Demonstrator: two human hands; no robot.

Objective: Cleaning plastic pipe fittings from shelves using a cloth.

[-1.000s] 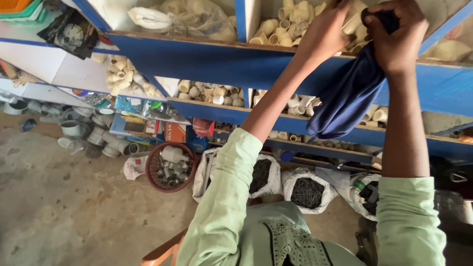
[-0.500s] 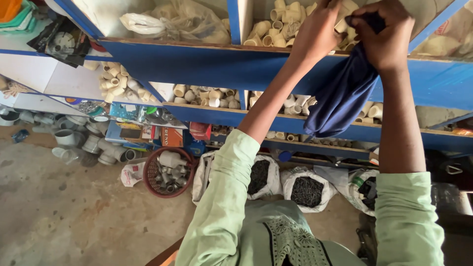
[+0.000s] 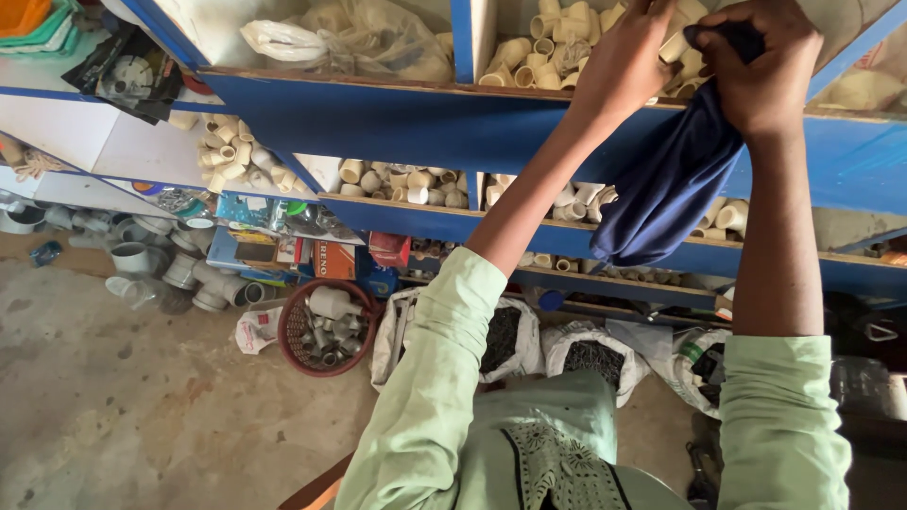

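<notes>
Looking down through the head camera, I saw my right hand [image 3: 756, 66] clenched on a dark blue cloth [image 3: 666, 189] that hung below it over the blue shelf [image 3: 397, 118]. My left hand [image 3: 628, 61], just beside, reached among cream pipe fittings [image 3: 529, 57]; its grip I could not tell.

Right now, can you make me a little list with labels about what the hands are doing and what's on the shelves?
Left hand: the left hand reaches into a shelf compartment of cream pipe fittings.
Right hand: the right hand grips a dark blue cloth that hangs down over the shelf edge.
Shelves: blue shelf unit with more fittings on the lower level.
Floor: a red round basket of grey fittings, and open sacks of dark small pieces.
Sleeves: light green.
</notes>
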